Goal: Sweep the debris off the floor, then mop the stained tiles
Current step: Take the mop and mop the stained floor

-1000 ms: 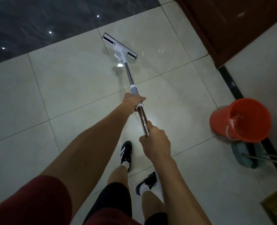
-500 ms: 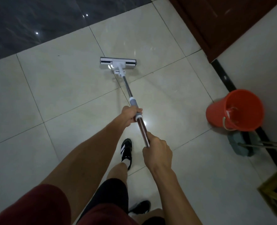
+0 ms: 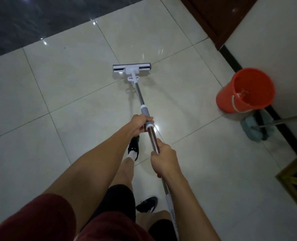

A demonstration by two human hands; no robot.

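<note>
Both hands hold 1 mop (image 3: 142, 100) on the pale floor tiles (image 3: 71, 94). The left hand (image 3: 140, 125) is curled round the shaft at the grey collar, fingers wrapped under it. The right hand (image 3: 163, 158) grips the shiny metal part of the shaft lower down, nearer the body, fingers closed round it. The flat white mop head (image 3: 132, 67) lies crosswise on the tiles ahead of the person, just beside a grout line. An orange bucket (image 3: 245, 90) stands well apart to the right, near the wall. Just beside the bucket a blue-green mop head (image 3: 254, 129) rests on the floor with its thin handle running off to the right. A dark wooden door (image 3: 219, 16) fills the upper right corner
</note>
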